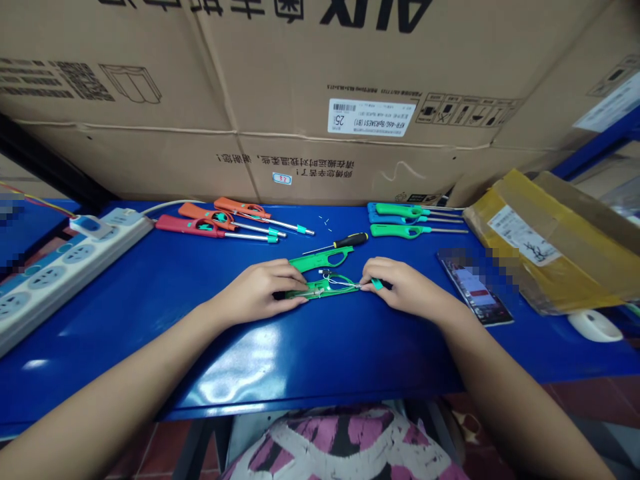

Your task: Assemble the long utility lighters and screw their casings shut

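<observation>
The green lighter shell half (340,289) lies on the blue table with its hollow side up, white wires (333,281) and small parts inside. My left hand (255,290) is closed around its left end, thumb along the near edge. At its right end, my right hand (400,287) pinches the wire end by the shell's tip; a small teal piece (377,284) shows among those fingers. The other green shell half (320,260) rests just beyond, touching or close to my left fingertips. Behind it lies a black and yellow screwdriver (351,240).
Red and orange lighters (200,227) lie at the back left, green and blue ones (397,231) at the back right. A power strip (55,273) runs along the left. A phone (475,287), yellow-taped box (530,247) and white mouse (595,326) sit right. A large carton (280,80) stands behind.
</observation>
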Available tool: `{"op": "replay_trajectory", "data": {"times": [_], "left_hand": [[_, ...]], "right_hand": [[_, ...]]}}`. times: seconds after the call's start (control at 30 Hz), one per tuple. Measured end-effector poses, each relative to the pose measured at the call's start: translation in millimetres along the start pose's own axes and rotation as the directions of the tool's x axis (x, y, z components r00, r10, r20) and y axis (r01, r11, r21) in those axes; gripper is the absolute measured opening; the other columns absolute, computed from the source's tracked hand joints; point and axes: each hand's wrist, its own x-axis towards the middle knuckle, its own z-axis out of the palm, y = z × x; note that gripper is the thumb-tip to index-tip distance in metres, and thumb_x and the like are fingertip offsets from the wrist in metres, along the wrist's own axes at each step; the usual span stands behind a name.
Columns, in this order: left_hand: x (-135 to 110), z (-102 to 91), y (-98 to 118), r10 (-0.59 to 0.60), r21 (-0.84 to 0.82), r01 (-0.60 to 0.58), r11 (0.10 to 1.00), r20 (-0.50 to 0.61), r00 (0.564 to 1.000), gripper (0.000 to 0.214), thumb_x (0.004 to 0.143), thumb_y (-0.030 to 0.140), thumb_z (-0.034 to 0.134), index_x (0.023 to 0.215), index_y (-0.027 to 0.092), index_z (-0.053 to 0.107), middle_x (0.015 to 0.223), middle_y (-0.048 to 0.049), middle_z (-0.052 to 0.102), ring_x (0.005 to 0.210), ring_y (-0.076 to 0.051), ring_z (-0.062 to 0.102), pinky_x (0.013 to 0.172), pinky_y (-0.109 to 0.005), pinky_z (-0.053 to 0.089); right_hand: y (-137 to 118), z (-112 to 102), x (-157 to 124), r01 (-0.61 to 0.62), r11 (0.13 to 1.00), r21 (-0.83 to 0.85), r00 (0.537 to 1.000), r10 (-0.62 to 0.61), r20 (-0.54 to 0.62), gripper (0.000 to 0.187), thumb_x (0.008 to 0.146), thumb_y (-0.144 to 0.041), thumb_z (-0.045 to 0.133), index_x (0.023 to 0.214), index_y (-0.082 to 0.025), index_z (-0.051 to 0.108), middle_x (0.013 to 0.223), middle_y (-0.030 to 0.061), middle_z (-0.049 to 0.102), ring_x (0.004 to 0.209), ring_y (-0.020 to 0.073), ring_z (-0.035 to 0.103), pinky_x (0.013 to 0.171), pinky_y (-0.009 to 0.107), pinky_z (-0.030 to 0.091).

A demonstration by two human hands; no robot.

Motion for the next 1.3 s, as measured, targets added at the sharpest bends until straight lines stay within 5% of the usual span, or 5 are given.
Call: {"op": "replay_trajectory", "data": {"times": [0.27,0.8,1.0,1.13,1.3], "left_hand": [[-1.2,0.4,-0.9,-0.013,0.014,0.013,1.000,0.002,1.000,0.020,0.097,0.032,0.064,0.107,0.020,0.076,0.104,-0.0062,0.076,0.096,-0.020,0.068,0.086,-0.033,0.056],[1.6,0.7,0.1,-0.031,0.023,0.032,0.999,-0.032,0.999,0.020,0.096,0.030,0.064,0.108,0.021,0.077,0.102,-0.0070,0.077,0.095,-0.020,0.068,0.085,-0.033,0.057],[1.3,-6.9,2.9,-0.024,0.074,0.024,0.997,-0.007,1.000,0.021,0.096,0.029,0.063,0.109,0.022,0.077,0.102,-0.0063,0.077,0.095,-0.020,0.070,0.085,-0.034,0.057],[0.9,-10.4,5.8,-0.035,0.121,0.034,0.992,0.000,0.999,0.024,0.095,0.031,0.063,0.114,0.020,0.075,0.104,-0.0075,0.077,0.096,-0.021,0.069,0.085,-0.035,0.058],[10.2,-5.3,25.5,-0.052,0.087,0.070,0.994,-0.193,0.980,0.022,0.096,0.030,0.063,0.111,0.019,0.074,0.107,-0.0078,0.076,0.096,-0.021,0.067,0.088,-0.037,0.057]], "right_hand": [[7.5,5.1,-1.0,0.126,0.984,-0.124,0.987,-0.137,-0.083,0.017,0.096,-0.012,0.058,0.092,-0.017,0.073,0.092,0.0075,0.071,0.087,0.0200,0.063,0.082,0.035,0.052],[5.8,6.5,-0.1,0.076,0.980,-0.184,0.995,-0.086,-0.043,0.023,0.099,-0.017,0.054,0.092,-0.017,0.076,0.091,0.0099,0.071,0.086,0.0216,0.064,0.079,0.037,0.054],[1.3,-1.8,1.3,0.002,1.000,0.011,0.999,-0.002,-0.051,0.016,0.095,-0.022,0.062,0.101,-0.020,0.077,0.101,0.0085,0.074,0.093,0.0209,0.070,0.089,0.038,0.056],[-4.8,-5.0,1.1,-0.079,0.981,0.175,0.986,0.103,-0.132,0.031,0.092,-0.022,0.064,0.123,-0.021,0.070,0.117,0.0104,0.071,0.107,0.0212,0.069,0.097,0.039,0.056],[-0.8,6.9,3.9,-0.212,0.846,0.488,0.948,0.300,-0.108,0.035,0.091,-0.023,0.060,0.125,-0.018,0.065,0.114,0.0118,0.072,0.107,0.0212,0.072,0.097,0.041,0.059]]}}
